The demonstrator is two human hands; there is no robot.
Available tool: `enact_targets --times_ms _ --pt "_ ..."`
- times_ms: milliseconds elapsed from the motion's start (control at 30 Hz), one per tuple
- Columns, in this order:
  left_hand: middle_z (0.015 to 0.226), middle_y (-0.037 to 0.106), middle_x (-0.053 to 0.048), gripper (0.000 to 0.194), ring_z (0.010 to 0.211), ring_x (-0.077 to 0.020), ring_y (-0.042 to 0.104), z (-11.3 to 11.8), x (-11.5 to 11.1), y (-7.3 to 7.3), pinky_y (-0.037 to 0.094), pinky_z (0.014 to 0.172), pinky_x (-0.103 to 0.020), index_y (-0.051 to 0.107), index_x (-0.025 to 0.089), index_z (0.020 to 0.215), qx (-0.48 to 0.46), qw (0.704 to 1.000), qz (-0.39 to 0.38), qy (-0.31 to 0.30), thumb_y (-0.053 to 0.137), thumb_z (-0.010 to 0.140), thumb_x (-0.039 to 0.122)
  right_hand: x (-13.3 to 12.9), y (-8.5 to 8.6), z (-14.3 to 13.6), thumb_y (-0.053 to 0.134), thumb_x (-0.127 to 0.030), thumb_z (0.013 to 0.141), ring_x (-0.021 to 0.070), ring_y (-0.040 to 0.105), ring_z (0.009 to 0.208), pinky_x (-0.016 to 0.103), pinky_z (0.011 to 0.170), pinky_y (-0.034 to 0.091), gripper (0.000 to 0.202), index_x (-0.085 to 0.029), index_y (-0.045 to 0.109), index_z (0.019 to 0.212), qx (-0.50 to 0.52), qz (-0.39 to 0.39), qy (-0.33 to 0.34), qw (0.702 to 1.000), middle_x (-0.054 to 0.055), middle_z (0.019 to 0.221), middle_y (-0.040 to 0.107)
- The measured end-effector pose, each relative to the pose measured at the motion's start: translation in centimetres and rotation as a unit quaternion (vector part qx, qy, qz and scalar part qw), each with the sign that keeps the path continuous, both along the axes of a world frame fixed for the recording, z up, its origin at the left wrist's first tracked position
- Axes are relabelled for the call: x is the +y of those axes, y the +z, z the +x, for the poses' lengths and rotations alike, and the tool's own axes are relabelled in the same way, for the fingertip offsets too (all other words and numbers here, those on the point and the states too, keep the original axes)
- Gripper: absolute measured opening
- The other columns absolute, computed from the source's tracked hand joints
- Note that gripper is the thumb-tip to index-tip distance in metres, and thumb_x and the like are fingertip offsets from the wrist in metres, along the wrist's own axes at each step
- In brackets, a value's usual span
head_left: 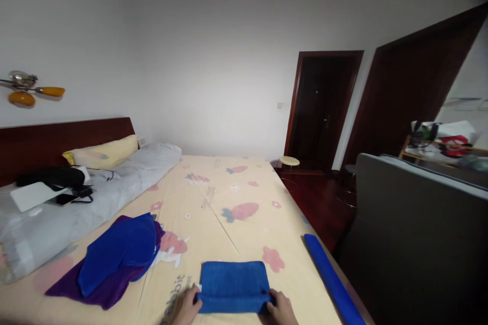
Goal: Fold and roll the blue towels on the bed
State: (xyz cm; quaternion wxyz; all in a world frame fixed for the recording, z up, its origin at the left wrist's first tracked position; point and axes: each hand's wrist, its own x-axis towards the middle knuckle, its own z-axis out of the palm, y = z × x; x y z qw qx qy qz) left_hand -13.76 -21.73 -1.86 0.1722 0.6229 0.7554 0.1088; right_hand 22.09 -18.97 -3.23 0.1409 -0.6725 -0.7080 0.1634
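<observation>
A person's left hand [185, 306] and right hand [281, 306] grip the two near corners of a blue towel [233, 286] lying flat at the near edge of a bed [213, 198] with a strawberry-print sheet. The fingers of each hand are closed on the towel's folded near edge, one hand at each end. A clean fold here appears to depend on keeping both corners level, the edge taut between the hands and the layers squared before pressing flat. To the left lies a loose pile of two cloths, one blue cloth [118, 251] on top of one purple cloth [99, 287]. One long blue roll [331, 279] lies along the bed's right edge. One grey quilt [87, 198] and one yellow pillow [102, 151] sit by the headboard.
</observation>
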Motion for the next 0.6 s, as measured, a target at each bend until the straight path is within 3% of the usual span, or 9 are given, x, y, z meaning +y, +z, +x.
enact_targets --times_ms 133,233,300,367,433,500,600 --pt "0.115 0.070 -0.002 0.037 0.115 -0.0219 0.059 1.4 0.5 0.3 0.041 0.098 -0.036 0.063 0.028 0.113 0.029 0.998 0.010 0.053 0.046 0.081 0.025 1.2 -0.2 -1.7 0.040 -0.023 0.076 0.0313 0.063 0.104 0.048 0.091 0.045 0.045 -0.015 0.062 0.116 -0.052 0.045 -0.054 0.996 0.016 0.107 0.070" --pt "0.132 0.062 -0.007 0.049 0.129 -0.0259 0.048 3.6 0.3 -1.1 0.036 0.104 -0.044 0.058 0.025 0.125 0.086 0.991 0.075 0.067 0.040 0.080 0.016 1.2 -1.8 -4.1 0.042 -0.015 0.073 0.0348 0.058 0.115 0.055 0.098 0.041 0.053 -0.015 0.058 0.123 -0.091 0.111 -0.053 0.988 0.018 0.124 0.065" --pt "0.134 0.061 -0.003 0.056 0.127 -0.0222 0.050 5.6 0.2 -2.7 0.036 0.106 -0.039 0.058 0.029 0.127 0.096 0.989 0.114 -0.007 0.038 0.078 0.011 1.1 -3.8 -6.3 0.044 -0.012 0.071 0.0285 0.058 0.120 0.048 0.100 0.044 0.059 -0.024 0.055 0.128 -0.103 0.185 0.034 0.977 0.009 0.133 0.061" --pt "0.137 0.059 0.001 0.060 0.127 -0.0193 0.051 7.7 0.2 -4.4 0.036 0.108 -0.035 0.056 0.033 0.129 0.071 0.983 0.120 -0.120 0.039 0.076 0.010 0.9 -6.2 -8.4 0.044 -0.013 0.075 0.0214 0.059 0.120 0.038 0.096 0.049 0.061 -0.031 0.050 0.132 -0.101 0.263 0.153 0.947 0.001 0.135 0.059" --pt "0.148 0.047 0.001 0.063 0.135 -0.0196 0.044 8.9 0.3 -5.8 0.034 0.112 -0.035 0.047 0.031 0.138 0.054 0.973 0.110 -0.197 0.040 0.077 0.013 0.6 -8.3 -9.6 0.044 -0.018 0.080 0.0183 0.059 0.119 0.032 0.093 0.051 0.060 -0.033 0.041 0.138 -0.096 0.314 0.222 0.918 -0.001 0.136 0.057" --pt "0.154 0.033 0.002 0.068 0.140 -0.0214 0.035 8.7 0.2 -6.4 0.030 0.115 -0.039 0.030 0.029 0.146 0.054 0.965 0.098 -0.237 0.041 0.080 0.018 0.4 -9.7 -9.0 0.044 -0.022 0.082 0.0183 0.059 0.119 0.032 0.092 0.052 0.062 -0.033 0.032 0.142 -0.095 0.337 0.229 0.908 -0.001 0.137 0.055" --pt "0.155 0.024 0.007 0.073 0.142 -0.0225 0.032 5.8 -0.2 -6.2 0.028 0.117 -0.043 0.015 0.035 0.147 0.061 0.963 0.076 -0.252 0.042 0.081 0.022 0.2 -10.3 -5.4 0.042 -0.026 0.086 0.0211 0.057 0.121 0.037 0.093 0.052 0.061 -0.037 0.026 0.144 -0.087 0.308 0.171 0.932 -0.001 0.139 0.051"
